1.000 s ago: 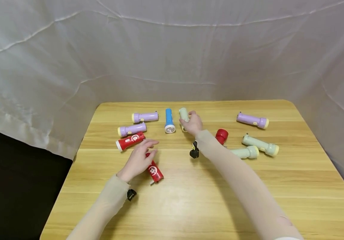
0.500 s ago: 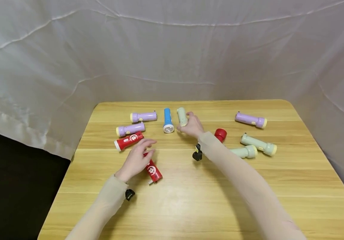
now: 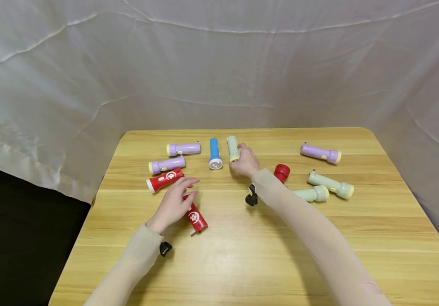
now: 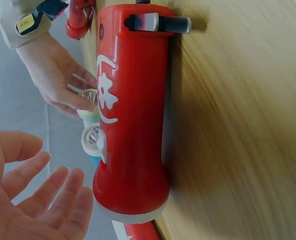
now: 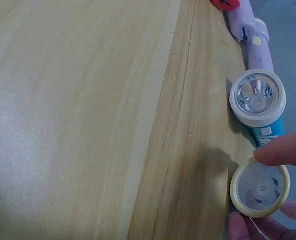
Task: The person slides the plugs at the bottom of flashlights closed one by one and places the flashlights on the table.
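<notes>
Right wrist camera, fingers: I saw the right hand (image 3: 245, 162) pinching a pale green flashlight (image 3: 232, 146) by its lens end (image 5: 260, 189), thumb opposite fingers.
Left wrist camera, fingers: the left hand (image 3: 172, 204) held nothing, fingers loosely bent and parted beside a red flashlight (image 3: 196, 219).
Pale green flashlight: it was toward the far edge of the table (image 3: 242, 263), beside a blue flashlight (image 3: 214, 149).
Farther left: two purple flashlights (image 3: 167, 164) lay near a second red flashlight (image 3: 165, 179).
Farther right: I saw two light-green flashlights (image 3: 330, 186) and a third purple flashlight (image 3: 320, 153).
</notes>
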`<state>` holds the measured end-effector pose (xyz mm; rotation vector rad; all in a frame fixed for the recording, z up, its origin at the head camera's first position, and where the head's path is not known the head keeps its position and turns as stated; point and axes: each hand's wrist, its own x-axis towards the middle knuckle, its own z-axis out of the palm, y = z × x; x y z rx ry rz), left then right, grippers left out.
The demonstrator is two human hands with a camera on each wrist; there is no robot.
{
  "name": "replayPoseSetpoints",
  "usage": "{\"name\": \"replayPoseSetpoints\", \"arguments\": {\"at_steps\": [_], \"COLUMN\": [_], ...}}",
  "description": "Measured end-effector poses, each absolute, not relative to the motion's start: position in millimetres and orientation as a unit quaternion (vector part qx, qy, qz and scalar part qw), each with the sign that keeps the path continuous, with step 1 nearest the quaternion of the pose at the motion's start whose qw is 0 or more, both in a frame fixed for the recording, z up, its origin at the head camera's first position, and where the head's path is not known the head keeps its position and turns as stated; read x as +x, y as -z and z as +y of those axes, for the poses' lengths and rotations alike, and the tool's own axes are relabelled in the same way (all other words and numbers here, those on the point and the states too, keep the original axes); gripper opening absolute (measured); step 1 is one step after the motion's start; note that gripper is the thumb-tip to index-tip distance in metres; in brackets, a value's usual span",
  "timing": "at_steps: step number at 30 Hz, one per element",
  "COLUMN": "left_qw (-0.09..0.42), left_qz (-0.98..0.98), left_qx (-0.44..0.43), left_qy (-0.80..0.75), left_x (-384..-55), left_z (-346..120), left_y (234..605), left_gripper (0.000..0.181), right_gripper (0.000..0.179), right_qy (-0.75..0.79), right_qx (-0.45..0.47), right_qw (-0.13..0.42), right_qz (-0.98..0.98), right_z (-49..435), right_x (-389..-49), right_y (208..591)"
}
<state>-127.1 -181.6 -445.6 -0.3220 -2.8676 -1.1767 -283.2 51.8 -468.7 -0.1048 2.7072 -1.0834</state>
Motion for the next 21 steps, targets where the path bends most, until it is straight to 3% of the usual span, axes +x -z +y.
{"name": "replayPoseSetpoints", "arguments": {"at_steps": [21], "left_qw": [0.035], "left_qz": [-0.921], "left_qx": [-0.112], "left_qy": [0.371], "left_x": [-126.4], "left_z": [-182.3], "left_y": [441.3], "left_gripper": [0.038], "right_gripper": [0.077], "right_qy": [0.367], "right_qx": [-0.033], "right_qw": [0.109], "right_qz": [0.923], "right_z": [55.7], "right_x": [-279.2], "right_y": [469.3]}}
